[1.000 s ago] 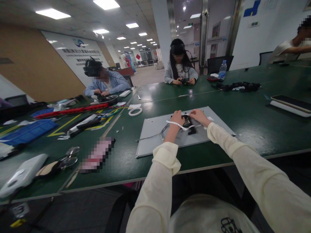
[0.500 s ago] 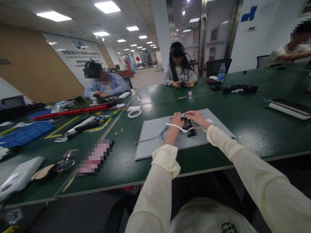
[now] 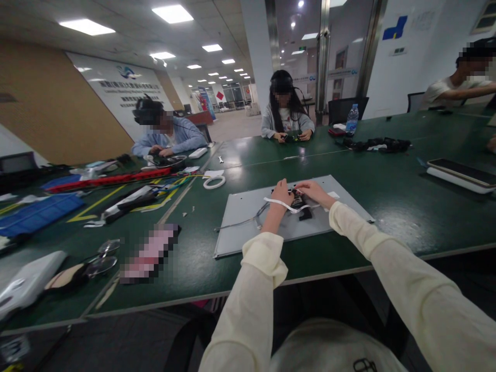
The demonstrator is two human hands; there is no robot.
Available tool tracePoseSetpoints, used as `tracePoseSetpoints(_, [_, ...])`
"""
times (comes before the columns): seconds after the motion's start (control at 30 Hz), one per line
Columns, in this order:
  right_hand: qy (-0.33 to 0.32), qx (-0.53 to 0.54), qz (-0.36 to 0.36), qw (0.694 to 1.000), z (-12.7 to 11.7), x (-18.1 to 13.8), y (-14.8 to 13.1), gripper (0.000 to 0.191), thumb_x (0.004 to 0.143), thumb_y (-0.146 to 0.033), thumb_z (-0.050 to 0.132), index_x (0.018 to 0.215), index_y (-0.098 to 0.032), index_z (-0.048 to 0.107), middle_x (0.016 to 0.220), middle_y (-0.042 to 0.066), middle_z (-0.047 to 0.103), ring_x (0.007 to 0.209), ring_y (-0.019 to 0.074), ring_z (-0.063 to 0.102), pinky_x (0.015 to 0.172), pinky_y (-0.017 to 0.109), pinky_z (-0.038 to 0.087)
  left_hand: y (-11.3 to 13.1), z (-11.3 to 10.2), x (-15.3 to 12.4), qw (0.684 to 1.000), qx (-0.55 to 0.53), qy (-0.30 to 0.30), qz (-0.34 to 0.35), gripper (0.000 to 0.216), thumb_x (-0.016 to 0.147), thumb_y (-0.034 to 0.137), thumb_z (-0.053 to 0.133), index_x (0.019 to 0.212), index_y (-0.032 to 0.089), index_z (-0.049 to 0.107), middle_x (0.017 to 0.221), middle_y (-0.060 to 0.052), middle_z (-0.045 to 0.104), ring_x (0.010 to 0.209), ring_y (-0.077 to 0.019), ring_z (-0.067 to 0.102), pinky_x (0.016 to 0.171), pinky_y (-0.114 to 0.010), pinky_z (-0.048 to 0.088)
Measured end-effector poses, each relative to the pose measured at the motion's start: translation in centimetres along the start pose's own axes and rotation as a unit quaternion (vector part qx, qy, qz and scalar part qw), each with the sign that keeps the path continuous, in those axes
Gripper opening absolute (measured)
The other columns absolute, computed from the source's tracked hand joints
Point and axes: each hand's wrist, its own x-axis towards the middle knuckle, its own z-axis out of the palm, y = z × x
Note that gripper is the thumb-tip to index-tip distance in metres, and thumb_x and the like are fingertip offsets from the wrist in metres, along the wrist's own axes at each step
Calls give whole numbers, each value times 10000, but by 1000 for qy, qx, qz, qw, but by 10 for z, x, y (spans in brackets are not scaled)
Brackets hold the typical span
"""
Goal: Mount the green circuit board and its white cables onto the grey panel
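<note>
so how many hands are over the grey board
2: the left hand at the left of the black part, and the right hand near its far end. No other hand shows over the grey board.

The scene is viewed by one head-worn camera, placed above and behind the fingers (image 3: 284, 185) and faced forward and down. The sleeves (image 3: 248, 305) are caught close up, nearer than the fingers, which are shown small. The bench (image 3: 205, 227) is seen aslant around them; beyond and above, the ceiling (image 3: 124, 39) is included.
</note>
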Motion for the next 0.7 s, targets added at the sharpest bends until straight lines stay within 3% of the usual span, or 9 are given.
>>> tracePoseSetpoints(0.1, [27, -36, -11, 999, 0, -1, 2, 189, 776, -128, 540, 835, -154, 718, 785, 49, 715, 751, 149, 669, 754, 266, 526, -1, 2, 1, 1000, -1, 3, 1, 608, 838, 171, 513, 1423, 112, 360, 1468, -177, 410, 1381, -246, 382, 1111, -354, 354])
tracePoseSetpoints(0.23, [46, 8, -39, 998, -2, -3, -3, 216, 807, -232, 553, 941, -163, 707, 851, 58, 719, 799, 158, 675, 711, 255, 532, -1, 3, 1, 1000, -4, 8, -3, 606, 827, 169, 520, 1414, 132, 374, 1447, -168, 434, 1368, -246, 399, 1109, -368, 358])
tracePoseSetpoints(0.4, [38, 42, -84, 995, 0, -1, -10, 229, 787, -263, 580, 957, -161, 694, 979, 77, 720, 921, 169, 669, 839, 278, 513, 1, 2, 0, 1000, -9, 11, -2, 620, 818, 171, 537, 1412, 103, 373, 1437, -179, 440, 1365, -243, 400, 1107, -342, 359])
tracePoseSetpoints(0.7, [29, -60, -55, 996, 1, -3, 1, 205, 759, -176, 550, 858, -169, 729, 862, 47, 736, 850, 167, 679, 862, 293, 499, 1, 2, 1, 1000, -8, 4, 6, 584, 842, 166, 515, 1411, 108, 399, 1452, -166, 447, 1370, -236, 398, 1121, -355, 347])
